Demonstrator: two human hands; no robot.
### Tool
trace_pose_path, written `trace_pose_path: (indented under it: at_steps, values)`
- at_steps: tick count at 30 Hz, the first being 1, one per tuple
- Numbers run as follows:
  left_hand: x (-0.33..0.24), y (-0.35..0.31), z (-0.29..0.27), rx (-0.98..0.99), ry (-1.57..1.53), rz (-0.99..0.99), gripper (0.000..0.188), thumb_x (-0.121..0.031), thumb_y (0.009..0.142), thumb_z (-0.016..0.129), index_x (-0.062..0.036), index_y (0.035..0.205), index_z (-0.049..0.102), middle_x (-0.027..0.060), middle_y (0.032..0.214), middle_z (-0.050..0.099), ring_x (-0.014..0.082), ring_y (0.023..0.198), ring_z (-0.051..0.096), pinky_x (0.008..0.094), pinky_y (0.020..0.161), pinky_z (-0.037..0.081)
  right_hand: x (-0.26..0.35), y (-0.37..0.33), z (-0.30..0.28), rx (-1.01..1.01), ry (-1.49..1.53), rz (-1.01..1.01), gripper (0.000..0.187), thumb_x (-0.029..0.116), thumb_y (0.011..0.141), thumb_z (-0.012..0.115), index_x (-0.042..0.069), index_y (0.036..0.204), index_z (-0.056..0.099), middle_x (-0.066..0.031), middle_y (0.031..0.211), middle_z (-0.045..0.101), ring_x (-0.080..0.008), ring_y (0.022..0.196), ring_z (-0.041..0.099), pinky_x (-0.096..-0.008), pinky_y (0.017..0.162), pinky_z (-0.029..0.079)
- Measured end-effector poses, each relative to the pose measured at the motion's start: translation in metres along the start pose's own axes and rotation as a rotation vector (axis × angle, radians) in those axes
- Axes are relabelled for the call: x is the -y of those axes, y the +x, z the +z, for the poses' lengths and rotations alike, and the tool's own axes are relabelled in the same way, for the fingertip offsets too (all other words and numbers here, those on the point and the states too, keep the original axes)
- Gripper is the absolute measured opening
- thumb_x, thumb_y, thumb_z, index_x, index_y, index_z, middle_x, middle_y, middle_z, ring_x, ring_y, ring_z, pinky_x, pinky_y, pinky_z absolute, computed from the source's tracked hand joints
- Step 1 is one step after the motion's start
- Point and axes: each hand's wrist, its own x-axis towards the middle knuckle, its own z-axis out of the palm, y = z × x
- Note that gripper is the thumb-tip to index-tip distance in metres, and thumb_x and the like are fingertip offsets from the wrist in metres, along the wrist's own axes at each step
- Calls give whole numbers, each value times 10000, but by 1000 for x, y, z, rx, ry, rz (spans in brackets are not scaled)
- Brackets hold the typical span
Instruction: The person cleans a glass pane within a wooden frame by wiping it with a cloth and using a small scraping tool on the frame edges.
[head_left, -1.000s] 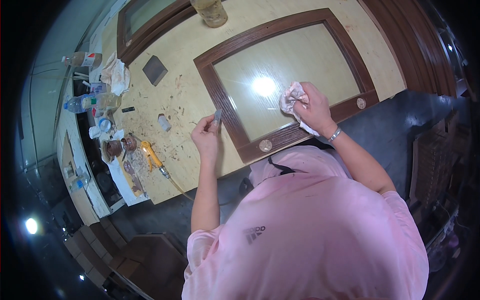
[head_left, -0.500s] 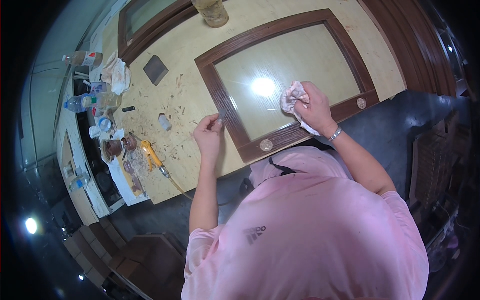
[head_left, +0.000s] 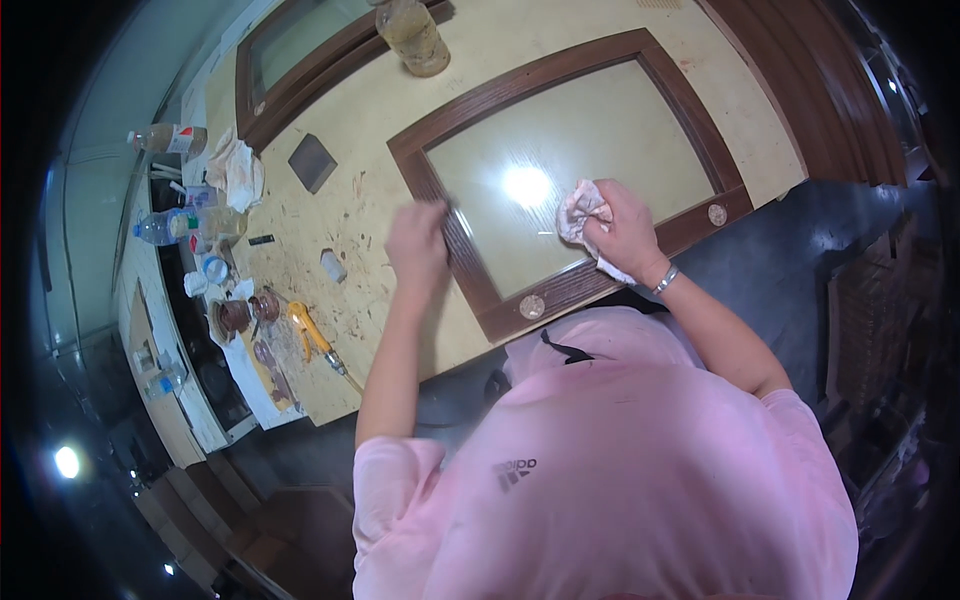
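Note:
A dark brown wooden frame door (head_left: 508, 318) with a glass pane (head_left: 560, 130) lies flat on the pale table. My right hand (head_left: 628, 232) grips a crumpled, stained white rag (head_left: 577, 214) over the pane's near right part. At the frame's left side, my left hand (head_left: 416, 242) is closed with its fingertips against the brown wood. Motion blurs it, and whatever it pinches is hidden. Two round patterned discs sit on the frame's near rail, the left disc (head_left: 532, 306) and the right disc (head_left: 717, 215).
A yellow air blow gun (head_left: 312, 330) with a hose lies at the left. Near it are a grey block (head_left: 312, 163), a small pale block (head_left: 333, 265) and several bottles. A jar of brown liquid (head_left: 415, 40) stands behind the door. Another framed door (head_left: 310, 75) lies at the far left.
My left hand has moved up along the frame's left side; the small grey piece it pinched is out of sight. My right hand and the rag have shifted slightly nearer.

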Motion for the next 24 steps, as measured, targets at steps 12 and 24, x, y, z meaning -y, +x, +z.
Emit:
trace_pose_path:
  at_steps: [12, 24]
  values:
    - [81, 86, 13, -59, 44, -393, 137, -70, 798, 709, -109, 928, 730, 96, 860, 667, 299, 840, 630, 402, 759, 508, 5, -1, -3, 29, 19, 39, 296, 124, 771, 617, 38, 1054, 608, -169, 959, 623, -381, 866, 637, -411, 765, 518]
    - [75, 81, 5, -62, 133, -200, 138, -61, 787, 703, -124, 906, 730, 81, 869, 674, 279, 882, 642, 390, 772, 518, 3, 0, -2, 22, 17, 30, 292, 117, 776, 613, 42, 1059, 607, -169, 962, 617, -383, 857, 633, -419, 752, 518]
